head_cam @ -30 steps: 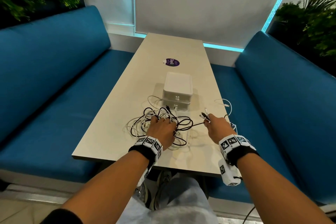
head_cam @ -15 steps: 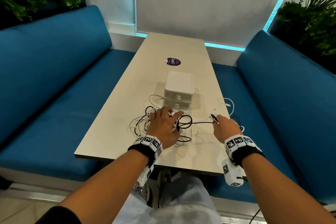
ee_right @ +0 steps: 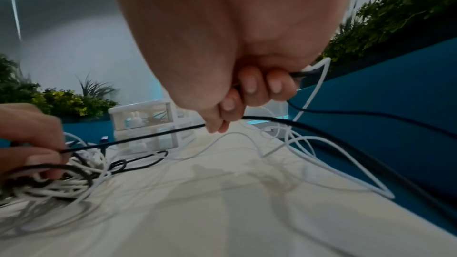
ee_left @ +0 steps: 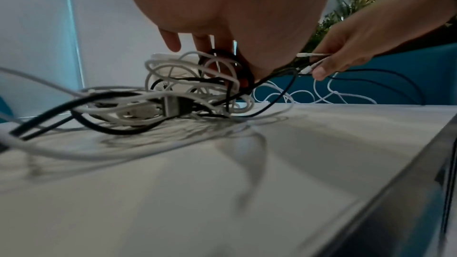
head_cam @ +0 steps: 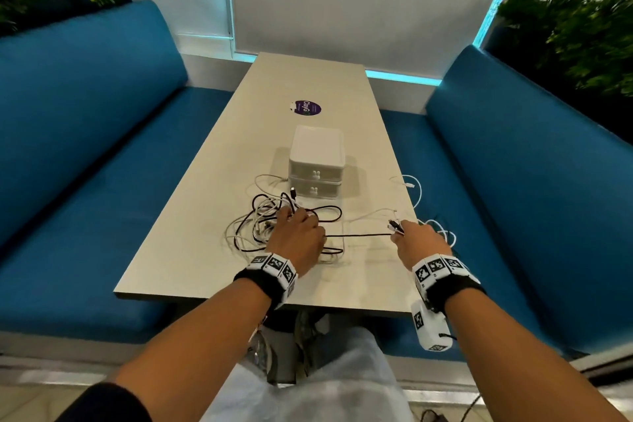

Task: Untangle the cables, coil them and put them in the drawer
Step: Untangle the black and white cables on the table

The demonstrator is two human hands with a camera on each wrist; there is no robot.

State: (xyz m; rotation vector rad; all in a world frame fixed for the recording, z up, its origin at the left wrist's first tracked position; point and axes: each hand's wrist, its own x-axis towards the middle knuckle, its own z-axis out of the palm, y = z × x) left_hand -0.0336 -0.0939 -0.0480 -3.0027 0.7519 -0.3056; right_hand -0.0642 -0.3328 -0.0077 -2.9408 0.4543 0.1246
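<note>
Blue bench (head_cam: 85,147) at far left, running along the tabletop (head_cam: 205,216).

Cable tangle (head_cam: 260,219): black and white cords heaped on the tabletop, left of centre, just in front of the drawer unit (head_cam: 317,161). Some loops lie flat; others stand up off the surface.

Left hand (head_cam: 298,236): palm down on the right part of the tangle, fingers dug into the loops. Left wrist view shows the fingers (ee_left: 205,43) reaching down into raised black and white loops; right wrist view shows fingers curled round cords. Grasping the tangle.

Drawer unit: white, two drawers stacked, both closed, sitting behind the tangle and touching none of the hands. A purple sticker (head_cam: 307,108) lies farther back.

Black cable (head_cam: 359,235): runs taut from under the left hand across the tabletop to the right hand.

Right hand (head_cam: 419,241): near the right edge of the tabletop, well apart from the tangle, fingers (ee_right: 249,83) clenched round the black cable and white cord ends, connectors sticking out past the thumb.

White cable (head_cam: 416,190): loose loops past the right hand, trailing over the tabletop edge toward the right bench (head_cam: 513,164).
</note>
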